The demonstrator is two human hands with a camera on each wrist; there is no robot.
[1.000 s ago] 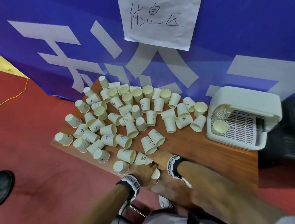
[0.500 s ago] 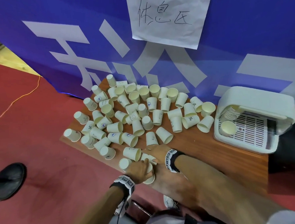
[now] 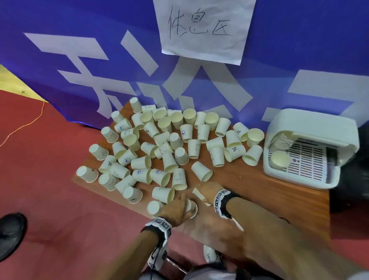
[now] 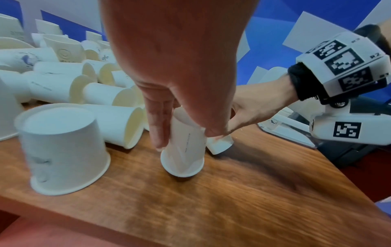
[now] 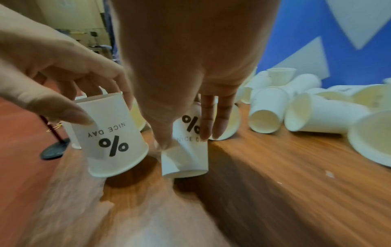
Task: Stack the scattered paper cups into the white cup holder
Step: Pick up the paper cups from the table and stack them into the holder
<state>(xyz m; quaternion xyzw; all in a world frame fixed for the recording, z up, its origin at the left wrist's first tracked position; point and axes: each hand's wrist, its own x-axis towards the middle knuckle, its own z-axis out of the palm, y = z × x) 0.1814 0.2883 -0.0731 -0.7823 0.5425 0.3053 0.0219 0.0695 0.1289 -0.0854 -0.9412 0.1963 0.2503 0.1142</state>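
Many white paper cups (image 3: 175, 140) lie scattered on the wooden table (image 3: 255, 183). At the near edge my left hand (image 3: 182, 205) grips one upside-down cup (image 4: 183, 150) from above, seen tilted with a "%" print in the right wrist view (image 5: 112, 133). Just right of it, my right hand (image 3: 200, 194) grips another upside-down "%" cup (image 5: 186, 155), rim near the table. The white cup holder (image 3: 310, 134) stands at the table's right end, with a stack of cups (image 3: 282, 142) leaning inside and one more cup (image 3: 278, 160) on its grid.
A blue banner (image 3: 91, 69) with a paper sign (image 3: 204, 26) stands right behind the table. An upside-down cup (image 4: 61, 150) stands close left of my left hand. Red floor with an orange cable (image 3: 20, 128) and a black shoe (image 3: 8, 234) lies to the left.
My right hand has closed on the "%" cup that lay beside it. The left hand keeps its cup and has barely shifted. The head view has moved closer.
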